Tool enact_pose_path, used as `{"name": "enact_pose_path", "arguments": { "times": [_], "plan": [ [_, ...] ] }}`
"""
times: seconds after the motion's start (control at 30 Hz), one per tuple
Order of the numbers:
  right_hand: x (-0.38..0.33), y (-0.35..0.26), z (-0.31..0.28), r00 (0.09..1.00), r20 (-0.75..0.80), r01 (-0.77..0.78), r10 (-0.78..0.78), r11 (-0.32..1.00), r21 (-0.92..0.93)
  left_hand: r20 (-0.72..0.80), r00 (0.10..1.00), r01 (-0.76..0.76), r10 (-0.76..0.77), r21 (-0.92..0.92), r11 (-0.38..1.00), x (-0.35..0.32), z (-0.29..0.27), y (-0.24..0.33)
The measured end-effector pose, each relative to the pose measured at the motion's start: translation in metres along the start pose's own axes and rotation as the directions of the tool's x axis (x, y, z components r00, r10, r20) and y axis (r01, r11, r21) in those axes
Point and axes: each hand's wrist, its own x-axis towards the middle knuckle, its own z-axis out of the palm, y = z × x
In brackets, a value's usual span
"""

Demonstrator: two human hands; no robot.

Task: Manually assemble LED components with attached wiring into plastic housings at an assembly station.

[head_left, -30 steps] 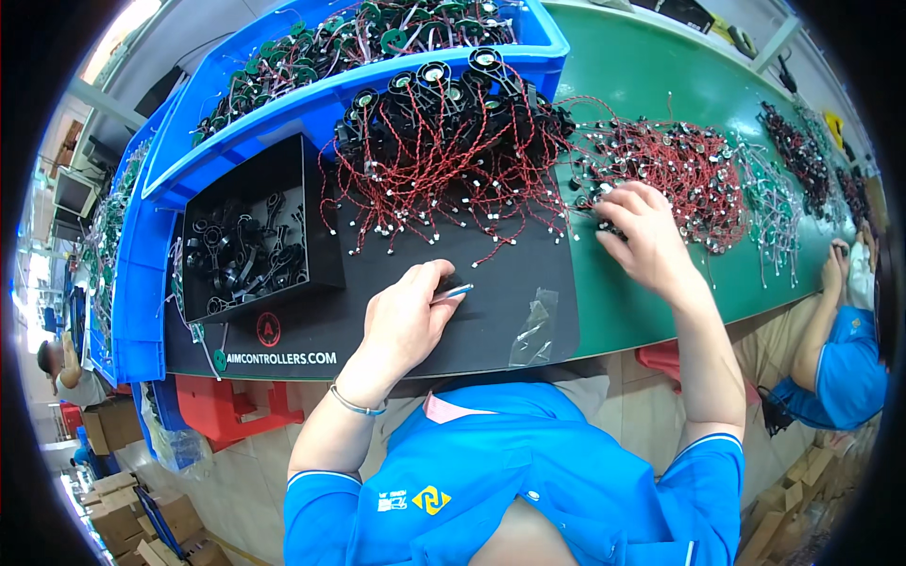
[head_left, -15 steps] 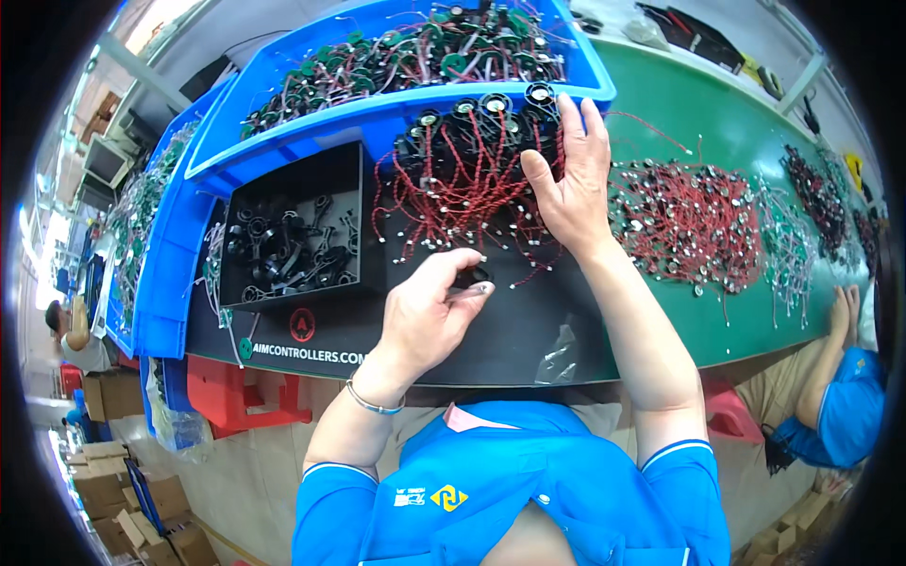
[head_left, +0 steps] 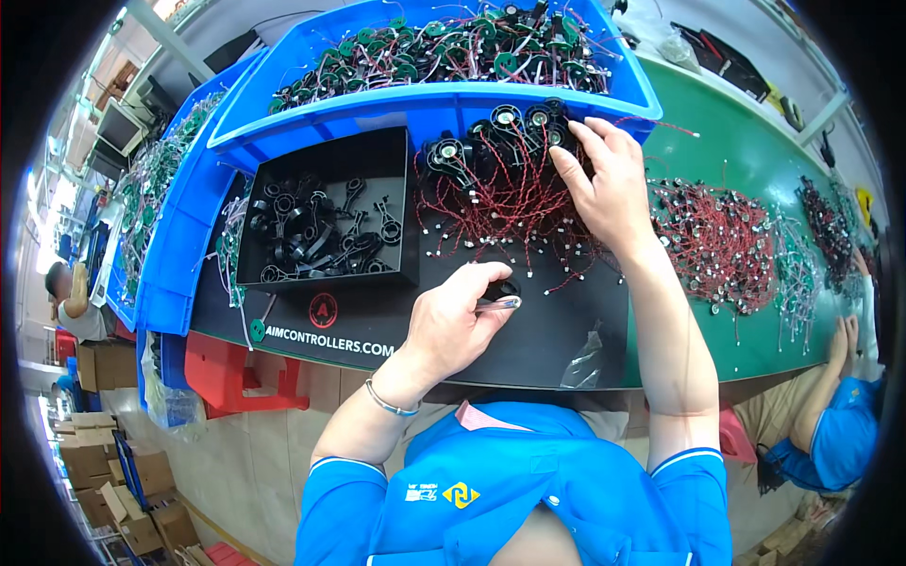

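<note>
My left hand (head_left: 455,321) is closed around a small black round part (head_left: 505,289) above the dark work mat. Beside its thumb shows a silvery bit I cannot make out. My right hand (head_left: 609,184) reaches over a pile of black ring-shaped parts (head_left: 505,123) with red twisted wires (head_left: 514,193). Its fingers are apart, with the fingertips at the right end of the pile; whether they touch it I cannot tell. Left of the pile, a black open box (head_left: 412,212) holds loose black plastic ring parts (head_left: 316,226).
A large blue bin (head_left: 377,106) full of wired green boards stands behind the pile. Another blue bin (head_left: 170,274) is at the left. On the green table (head_left: 698,123) lie red-wired parts (head_left: 722,245) and grey-wired boards (head_left: 795,283). A clear plastic scrap (head_left: 583,363) lies near the front edge.
The whole view has shifted, so the bench things appear farther right. My right hand's fingers are more bent at the pile's right end. My left hand still holds the black part.
</note>
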Motion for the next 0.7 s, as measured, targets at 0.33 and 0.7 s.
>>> {"name": "enact_pose_path", "arguments": {
  "times": [0.33, 0.7],
  "plan": [
    [-0.014, 0.009, -0.009, 0.963, -0.264, 0.093, -0.062, 0.990, 0.106, -0.138, 0.953, 0.208, -0.270, -0.350, 0.913, 0.041, 0.003, -0.024],
    [-0.002, 0.032, -0.015, 0.995, 0.089, 0.025, -0.047, 0.971, 0.236, -0.045, 0.907, 0.347, -0.418, -0.480, 0.806, 0.114, -0.024, 0.010]
  ]
}}
